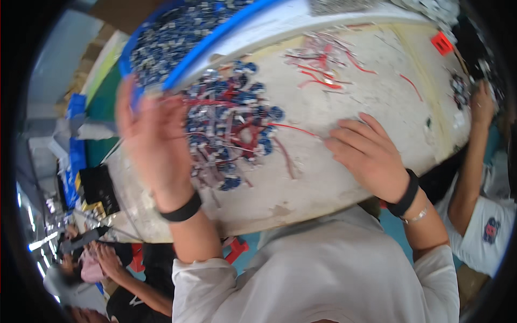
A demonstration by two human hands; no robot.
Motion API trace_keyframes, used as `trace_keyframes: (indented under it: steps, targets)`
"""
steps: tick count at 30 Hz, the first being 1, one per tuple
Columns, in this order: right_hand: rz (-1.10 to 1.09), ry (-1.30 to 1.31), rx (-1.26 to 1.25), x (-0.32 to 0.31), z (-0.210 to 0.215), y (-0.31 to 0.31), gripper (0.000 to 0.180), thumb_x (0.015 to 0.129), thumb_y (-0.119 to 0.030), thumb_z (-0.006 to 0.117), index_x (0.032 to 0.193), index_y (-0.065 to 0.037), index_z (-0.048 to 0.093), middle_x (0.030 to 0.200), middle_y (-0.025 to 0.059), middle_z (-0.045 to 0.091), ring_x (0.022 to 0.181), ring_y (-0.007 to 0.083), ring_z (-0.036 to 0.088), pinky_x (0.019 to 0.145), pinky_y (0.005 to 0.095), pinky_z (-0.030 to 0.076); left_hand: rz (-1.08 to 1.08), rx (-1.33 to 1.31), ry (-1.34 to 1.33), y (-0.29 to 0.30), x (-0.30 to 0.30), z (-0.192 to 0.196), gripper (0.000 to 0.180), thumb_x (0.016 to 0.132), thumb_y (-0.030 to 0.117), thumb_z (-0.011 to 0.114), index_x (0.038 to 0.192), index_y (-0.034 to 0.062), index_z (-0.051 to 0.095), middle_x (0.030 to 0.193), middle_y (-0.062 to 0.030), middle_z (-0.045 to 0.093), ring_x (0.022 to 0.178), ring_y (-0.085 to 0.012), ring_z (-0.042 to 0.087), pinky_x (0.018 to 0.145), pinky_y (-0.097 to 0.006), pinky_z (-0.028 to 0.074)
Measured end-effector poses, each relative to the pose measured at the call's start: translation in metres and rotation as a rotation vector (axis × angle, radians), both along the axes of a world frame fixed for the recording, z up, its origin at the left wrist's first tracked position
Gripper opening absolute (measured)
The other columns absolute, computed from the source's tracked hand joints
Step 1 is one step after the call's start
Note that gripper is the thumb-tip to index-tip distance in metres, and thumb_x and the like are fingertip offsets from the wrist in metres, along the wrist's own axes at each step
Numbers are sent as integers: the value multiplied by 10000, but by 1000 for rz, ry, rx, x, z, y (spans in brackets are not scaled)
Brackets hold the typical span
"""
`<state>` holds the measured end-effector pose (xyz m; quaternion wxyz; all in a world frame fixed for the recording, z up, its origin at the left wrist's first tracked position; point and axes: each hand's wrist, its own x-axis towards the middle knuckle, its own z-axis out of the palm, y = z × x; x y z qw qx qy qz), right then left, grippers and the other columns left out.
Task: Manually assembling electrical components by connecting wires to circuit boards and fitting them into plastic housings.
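A heap of small round blue circuit boards with red and dark wires (pixel 237 116) lies on the pale worktable (pixel 258 207). From its right side a thin red wire (pixel 291 127) runs to the fingertips of my right hand (pixel 369 159), which are curled together on its end; the thumb is hidden. My left hand (pixel 159 140) is raised over the heap's left side, beside the rim of a blue basin (pixel 207 43). Motion smears its fingers, so whether they hold anything does not show. Dark bands circle both wrists.
Small blue-and-silver parts fill the basin at the far left. Loose red and white wires (pixel 323 59) lie at the table's far middle, with a single red wire (pixel 412 87) farther right. Another person's hand (pixel 482 105) works at the right edge; a person's arm (pixel 126 274) shows lower left.
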<state>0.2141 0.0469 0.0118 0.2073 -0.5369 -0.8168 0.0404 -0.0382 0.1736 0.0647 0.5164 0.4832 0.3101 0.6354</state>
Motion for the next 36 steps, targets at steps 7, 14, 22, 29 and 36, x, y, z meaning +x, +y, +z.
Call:
trace_keyframes:
  steps: [7,14,22,29,36]
  targets:
    - [-91,179,-16,-9,2,9,187,707,-72,605,890,-69,569,884,41,586,914,198,559,903,394,400,-275,-124,-330,-42,-6,-3,396,902,21,427,1288,-4,339,1049,-141,518,862,-144,555,731,-230,498]
    - [-160,545,-152,-7,8,9,73,741,-48,628,813,-35,629,743,74,617,737,170,601,750,307,471,-344,-595,-322,-80,60,-56,265,895,38,482,1156,-7,494,893,-46,585,792,-136,610,759,-283,531]
    - [-285,1250,-654,-8,21,1,79,793,-25,622,851,25,639,748,56,649,693,63,564,617,221,457,-538,-570,-123,-88,73,-51,291,867,3,521,1156,-26,494,1014,-93,573,826,-159,614,763,-268,519]
    - [-123,1054,-409,-14,9,2,75,802,-15,578,863,19,608,740,78,608,615,102,550,520,229,433,-476,-505,-104,-88,73,-58,165,833,0,581,995,-21,557,866,-54,593,752,-109,592,679,-230,504]
    - [-137,835,-381,-16,13,1,46,771,-17,566,808,4,583,668,92,558,546,159,523,503,264,415,-461,-513,-50,-87,74,-62,174,822,10,603,992,-7,568,816,-27,599,711,-70,549,629,-199,470]
